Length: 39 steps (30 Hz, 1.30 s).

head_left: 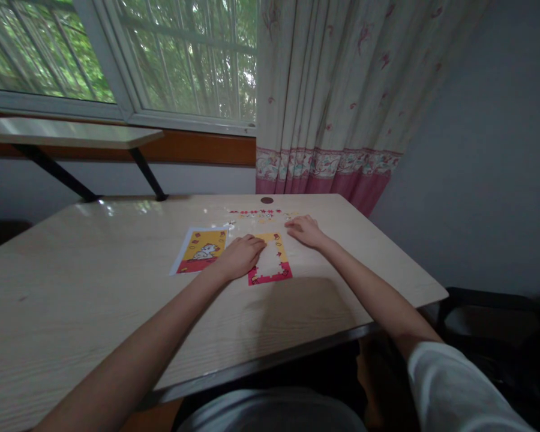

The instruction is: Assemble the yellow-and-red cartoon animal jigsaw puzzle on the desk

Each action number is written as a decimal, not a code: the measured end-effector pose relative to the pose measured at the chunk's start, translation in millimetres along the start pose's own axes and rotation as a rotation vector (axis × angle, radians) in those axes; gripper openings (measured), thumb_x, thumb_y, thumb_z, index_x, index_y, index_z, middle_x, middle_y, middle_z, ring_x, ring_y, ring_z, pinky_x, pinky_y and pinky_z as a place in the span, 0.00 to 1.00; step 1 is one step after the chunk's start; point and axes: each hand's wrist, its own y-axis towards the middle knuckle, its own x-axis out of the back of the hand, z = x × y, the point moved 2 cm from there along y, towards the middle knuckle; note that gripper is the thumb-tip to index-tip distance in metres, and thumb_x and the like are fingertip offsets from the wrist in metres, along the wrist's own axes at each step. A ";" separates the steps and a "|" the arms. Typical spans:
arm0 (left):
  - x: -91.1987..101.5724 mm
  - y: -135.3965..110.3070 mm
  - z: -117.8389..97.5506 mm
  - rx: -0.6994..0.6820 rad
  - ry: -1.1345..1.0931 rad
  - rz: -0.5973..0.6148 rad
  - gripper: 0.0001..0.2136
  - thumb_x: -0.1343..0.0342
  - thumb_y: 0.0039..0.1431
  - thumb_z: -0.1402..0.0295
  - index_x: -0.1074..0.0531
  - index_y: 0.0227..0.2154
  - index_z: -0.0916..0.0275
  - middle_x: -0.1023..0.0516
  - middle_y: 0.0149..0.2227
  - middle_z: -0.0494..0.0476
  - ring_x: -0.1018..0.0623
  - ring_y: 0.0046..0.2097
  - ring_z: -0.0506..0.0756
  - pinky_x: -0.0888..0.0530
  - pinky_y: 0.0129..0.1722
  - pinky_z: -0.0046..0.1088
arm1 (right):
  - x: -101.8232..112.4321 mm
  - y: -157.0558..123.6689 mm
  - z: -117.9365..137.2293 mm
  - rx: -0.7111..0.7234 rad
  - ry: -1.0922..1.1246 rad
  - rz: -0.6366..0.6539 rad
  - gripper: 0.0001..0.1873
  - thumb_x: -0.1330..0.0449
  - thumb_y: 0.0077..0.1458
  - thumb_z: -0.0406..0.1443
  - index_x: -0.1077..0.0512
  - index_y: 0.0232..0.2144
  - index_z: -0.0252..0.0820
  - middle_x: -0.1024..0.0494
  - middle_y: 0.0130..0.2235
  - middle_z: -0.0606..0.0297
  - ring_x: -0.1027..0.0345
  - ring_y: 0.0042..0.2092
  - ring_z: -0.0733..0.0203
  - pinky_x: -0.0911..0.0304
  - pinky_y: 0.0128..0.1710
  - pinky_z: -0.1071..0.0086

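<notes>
A jigsaw puzzle [274, 278] lies on the table with its yellow and red border joined and a bare middle. My left hand [240, 258] rests flat over the border's left side, fingers stretched out across its upper left part. To the upper right of the border, my right hand [305, 231] is low over the table beside loose puzzle pieces [258, 212], its fingers apart and slightly bent. Nothing shows in its fingers, though their undersides are hidden. Left of my left hand lies a reference picture [201, 246] of a white animal on yellow and red, partly behind that hand.
The wooden table [94, 288] has a dark round grommet [267, 200] near its back edge. A raised shelf [72, 132] on black legs stands at the back left. Behind are a window and a curtain [324, 90]. A dark chair [490, 300] stands at the right.
</notes>
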 end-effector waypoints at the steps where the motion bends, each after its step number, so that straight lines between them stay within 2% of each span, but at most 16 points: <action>1: 1.0 0.1 -1.1 -0.003 0.008 0.006 0.15 0.56 0.60 0.73 0.30 0.47 0.64 0.26 0.48 0.62 0.30 0.49 0.59 0.34 0.47 0.38 | 2.3 1.1 -8.4 -0.054 -0.027 -0.018 0.17 0.48 0.59 0.42 0.29 0.48 0.49 0.28 0.51 0.60 0.40 0.51 0.48 0.46 0.49 0.54; 4: 3.7 0.5 -3.9 -0.008 0.031 0.018 0.14 0.56 0.61 0.72 0.30 0.46 0.63 0.25 0.46 0.62 0.29 0.48 0.60 0.33 0.45 0.38 | 5.9 2.9 -34.3 -0.172 -0.114 -0.012 0.21 0.51 0.60 0.39 0.36 0.55 0.47 0.33 0.56 0.59 0.42 0.53 0.44 0.46 0.49 0.51; 7: 5.0 1.0 -5.6 -0.008 0.059 0.028 0.13 0.57 0.62 0.72 0.30 0.45 0.62 0.25 0.46 0.62 0.29 0.48 0.60 0.33 0.45 0.37 | 5.6 3.3 -51.1 -0.210 -0.160 0.046 0.22 0.53 0.61 0.38 0.37 0.57 0.48 0.35 0.58 0.59 0.43 0.54 0.43 0.46 0.49 0.49; 12: 4.8 1.8 -5.8 -0.007 0.087 0.038 0.13 0.55 0.60 0.74 0.30 0.45 0.62 0.25 0.46 0.61 0.29 0.48 0.59 0.34 0.45 0.36 | 12.0 3.0 -50.4 -0.222 -0.246 0.045 0.18 0.50 0.59 0.39 0.29 0.48 0.43 0.28 0.51 0.54 0.42 0.52 0.42 0.46 0.48 0.49; 17: 0.5 0.3 -0.4 -0.009 0.058 0.030 0.15 0.55 0.59 0.76 0.31 0.47 0.61 0.26 0.49 0.59 0.30 0.50 0.58 0.34 0.46 0.34 | 21.3 2.2 -46.5 -0.229 -0.280 0.046 0.14 0.45 0.56 0.40 0.25 0.40 0.42 0.24 0.44 0.54 0.39 0.49 0.45 0.43 0.46 0.55; 23: -0.4 -1.4 1.4 -0.020 0.028 0.007 0.16 0.56 0.60 0.77 0.31 0.48 0.61 0.27 0.51 0.58 0.32 0.51 0.58 0.35 0.47 0.35 | 17.4 5.0 -56.8 -0.143 -0.159 0.087 0.15 0.46 0.56 0.36 0.25 0.44 0.42 0.24 0.46 0.57 0.34 0.48 0.53 0.42 0.48 0.64; 29: 4.6 -1.8 -3.6 -0.024 0.089 0.034 0.15 0.55 0.59 0.76 0.30 0.46 0.61 0.28 0.49 0.60 0.33 0.51 0.59 0.35 0.47 0.35 | 14.5 6.5 -63.0 -0.130 -0.031 0.105 0.11 0.43 0.53 0.30 0.23 0.38 0.38 0.21 0.39 0.57 0.29 0.41 0.59 0.39 0.42 0.71; 34: 3.5 -2.4 -0.6 -0.040 0.059 0.027 0.16 0.56 0.60 0.76 0.31 0.47 0.62 0.28 0.50 0.60 0.33 0.50 0.59 0.34 0.47 0.36 | 15.9 4.1 -63.5 -0.144 0.046 0.097 0.07 0.41 0.49 0.29 0.24 0.33 0.35 0.22 0.33 0.58 0.31 0.33 0.63 0.39 0.34 0.73; 39: -2.1 -0.5 8.4 -0.060 -0.021 0.003 0.16 0.56 0.58 0.77 0.30 0.46 0.60 0.26 0.48 0.58 0.32 0.49 0.59 0.34 0.48 0.36 | 12.3 1.4 -62.9 -0.159 0.128 0.057 0.06 0.43 0.49 0.28 0.28 0.33 0.35 0.24 0.31 0.61 0.34 0.30 0.67 0.42 0.31 0.75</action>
